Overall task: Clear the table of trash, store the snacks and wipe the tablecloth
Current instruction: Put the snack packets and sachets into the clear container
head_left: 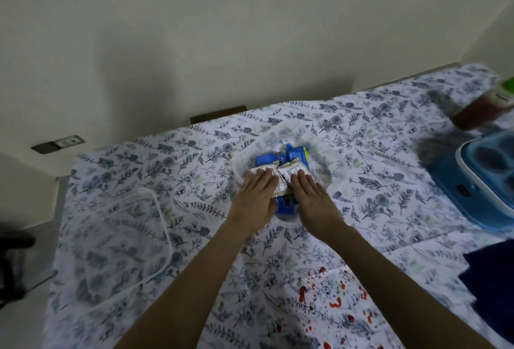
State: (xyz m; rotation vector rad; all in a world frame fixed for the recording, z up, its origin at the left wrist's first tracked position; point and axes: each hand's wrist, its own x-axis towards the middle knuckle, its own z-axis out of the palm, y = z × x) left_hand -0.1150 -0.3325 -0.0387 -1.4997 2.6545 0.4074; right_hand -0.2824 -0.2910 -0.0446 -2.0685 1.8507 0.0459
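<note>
Snacks (281, 166), in blue and white wrappers, lie packed in a clear plastic container (333, 181) near the centre of the table (389, 154). Two white packets top the pile; blue packets show beyond them toward twelve o'clock, and one more between the wrists at six o'clock. Left hand (257, 195) and right hand (311, 198) lie palm-down, side by side, each flat on a white packet; the fingers are extended and close together, pressing rather than gripping. A clear lid (164, 226) lies flat on the floral tablecloth (194, 154) at eight o'clock of the container, well apart from it. Red stains (333, 301) spot the cloth at six o'clock, near the table's front edge. A dark blue cloth (489, 279) lies at four o'clock at the frame's right edge. A blue tray with round hollows (472, 181) sits at three o'clock. A bottle of red liquid with a green cap (484, 109), blurred, is at two o'clock. A pale wall (194, 28) rises behind the table at twelve o'clock.
</note>
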